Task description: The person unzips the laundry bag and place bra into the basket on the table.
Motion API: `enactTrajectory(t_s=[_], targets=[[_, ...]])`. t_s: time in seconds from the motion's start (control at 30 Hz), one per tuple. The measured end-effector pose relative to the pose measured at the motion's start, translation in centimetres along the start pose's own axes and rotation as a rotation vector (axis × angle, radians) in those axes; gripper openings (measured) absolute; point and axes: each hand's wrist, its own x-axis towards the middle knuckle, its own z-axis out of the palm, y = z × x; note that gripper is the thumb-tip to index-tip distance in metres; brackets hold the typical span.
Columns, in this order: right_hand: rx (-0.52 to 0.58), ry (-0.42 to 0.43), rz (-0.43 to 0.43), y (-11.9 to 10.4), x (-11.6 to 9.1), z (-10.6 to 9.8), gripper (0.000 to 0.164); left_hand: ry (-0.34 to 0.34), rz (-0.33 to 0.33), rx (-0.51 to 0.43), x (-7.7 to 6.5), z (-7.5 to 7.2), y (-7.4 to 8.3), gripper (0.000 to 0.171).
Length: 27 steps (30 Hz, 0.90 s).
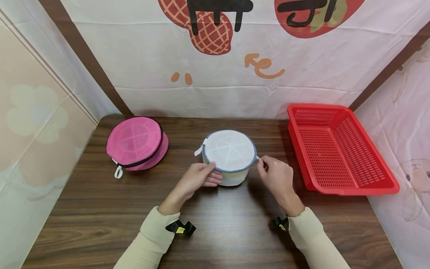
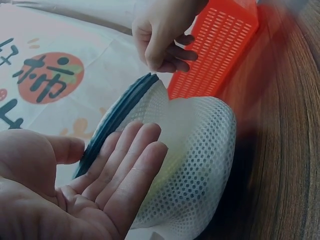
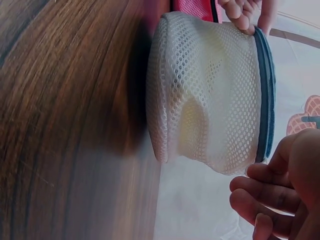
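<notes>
A brown wooden surface [image 1: 221, 228] carries a red basket [image 1: 356, 191] at right, a pink mesh bag [image 1: 134, 140] at left and, between them, an upright white mesh bag [image 1: 231, 149]. The left hand [image 1: 198, 176] pinches its rim [image 1: 235, 171]; the right hand's [image 1: 278, 175] fingers grip its zip tab [image 1: 258, 158]. Zipping seems in hand; the next move probably calls for steadying the rim while drawing the tab along.

A dark brown wood-grain table [image 1: 100, 220] meets a creased white fabric backdrop [image 1: 141, 52] printed with red rounded shapes [image 1: 212, 39], bold black lettering [image 1: 220, 5] and small orange marks [image 1: 268, 74]. Straight brown stripes [image 1: 89, 56] slant down both sides, beside a pale flower-printed left panel [image 1: 20, 168] and a pinkish-white right panel [image 1: 399, 116]. Soft light glares off the tabletop.
</notes>
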Motion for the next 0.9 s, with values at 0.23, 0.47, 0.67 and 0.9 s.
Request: enactTrajectory(t_s=[0.23, 0.47, 0.67, 0.9], targets=[[0.011, -0.027, 0.006, -0.5, -0.2, -0.3, 0.024, -0.001, 0.004, -0.007, -0.1, -0.1, -0.1, 0.049], [0.046, -0.039, -0.031, -1.5, -0.6, -0.9, 0.024, -0.006, 0.010, -0.008, -0.1, 0.1, -0.2, 0.051], [0.067, -0.049, -0.058, -2.4, -1.1, -1.3, 0.024, -0.024, 0.014, -0.014, 0.0, 0.2, -0.2, 0.053], [0.086, -0.037, -0.106, -3.4, -1.6, -1.3, 0.023, -0.035, 0.011, -0.010, 0.1, 0.5, -0.1, 0.052]])
